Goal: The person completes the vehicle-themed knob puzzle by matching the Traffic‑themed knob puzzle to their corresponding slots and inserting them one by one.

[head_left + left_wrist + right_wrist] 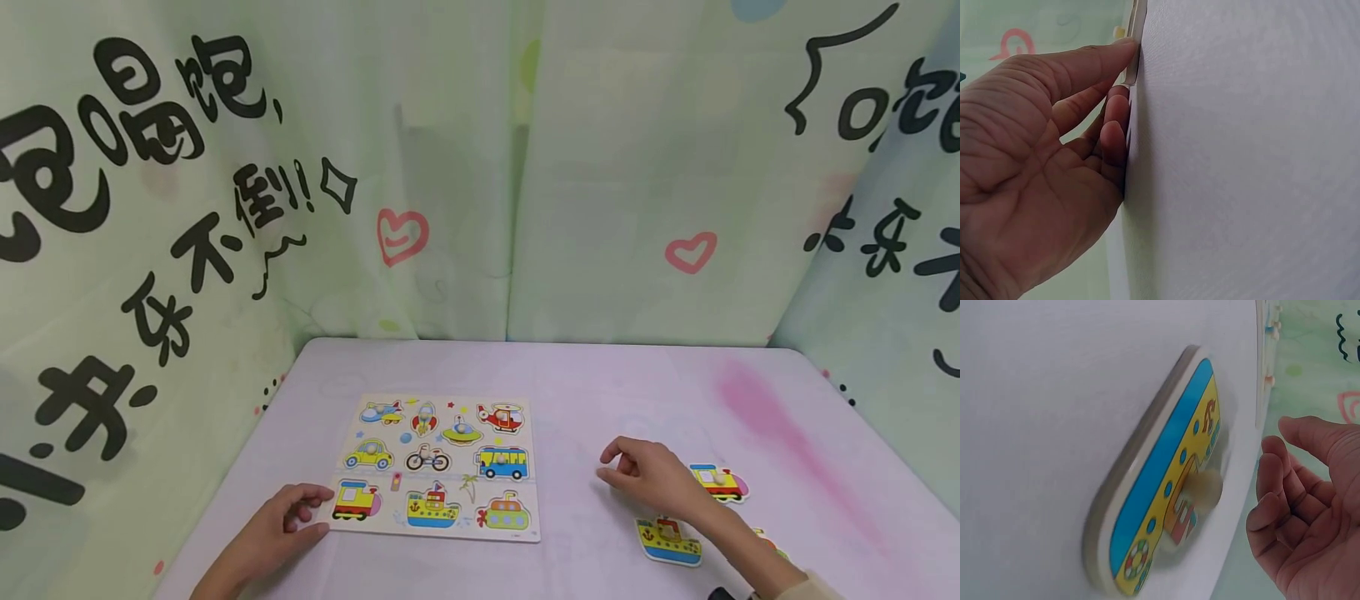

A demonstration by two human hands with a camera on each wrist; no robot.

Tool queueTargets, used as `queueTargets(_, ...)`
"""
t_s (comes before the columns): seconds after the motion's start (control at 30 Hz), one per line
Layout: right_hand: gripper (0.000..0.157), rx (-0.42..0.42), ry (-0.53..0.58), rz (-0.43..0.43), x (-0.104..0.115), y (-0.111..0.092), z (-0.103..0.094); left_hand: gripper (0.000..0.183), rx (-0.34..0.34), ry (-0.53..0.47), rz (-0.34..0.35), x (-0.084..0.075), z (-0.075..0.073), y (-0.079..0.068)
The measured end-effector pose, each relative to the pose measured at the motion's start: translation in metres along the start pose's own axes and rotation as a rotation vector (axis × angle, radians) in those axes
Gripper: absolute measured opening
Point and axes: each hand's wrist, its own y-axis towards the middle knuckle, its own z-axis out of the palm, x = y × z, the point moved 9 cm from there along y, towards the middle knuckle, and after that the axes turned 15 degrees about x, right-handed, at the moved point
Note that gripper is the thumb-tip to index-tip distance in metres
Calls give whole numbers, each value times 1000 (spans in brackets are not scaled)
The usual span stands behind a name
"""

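One board (462,460) in the head view, flat on one tabletop (585,408), left of centre. Ten vehicle pictures on it: one plane (382,412), one rocket (423,420), one saucer (462,432), one helicopter (501,418), one car (368,454), one bicycle (428,457), one bus (502,463), one train (356,500), one ship (432,507), one submarine (504,512). Well to the right, three loose pieces: one train piece (716,482) just beyond the right wrist, one ship piece (669,542) nearer, one third piece (771,543) mostly hidden behind the forearm. Left hand (273,525) at the board's lower left edge, touching, fingers loosely bent. Right hand (652,475) between board and train piece, fingers half open, holding nothing. Behind, pale green cloth (585,167) with two pink hearts (691,252) and black lettering. One dark thing (720,593) cut off at the bottom edge, too little shown to name.

Left wrist view: thumb against the board, seen edge-on, other fingers bent beside it; whether pinching or only touching, cannot tell.

Right wrist view: one ship piece, picture side out, lying on the tabletop, with one round knob (1207,489). Fingers apart from it, loosely curled, with nothing in them.
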Motion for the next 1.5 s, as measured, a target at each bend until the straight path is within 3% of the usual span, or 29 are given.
queueTargets(0.4, 17, 1, -9, 58, -17, -15, -11, 41, -4, 15, 14, -6, -1, -3)
queueTargets(0.8, 17, -5, -27, 78, -35, -33, -22, 39, 11, 1, 77, -7, 0, -3)
queueTargets(1.07, 16, -16, -90, 90, -48, -45, -32, 40, 6, 11, 33, -5, 0, -2)
queueTargets(1.5, 17, 28, -112, 167, -79, -55, -44, 40, 13, 1, 47, -5, 1, -2)
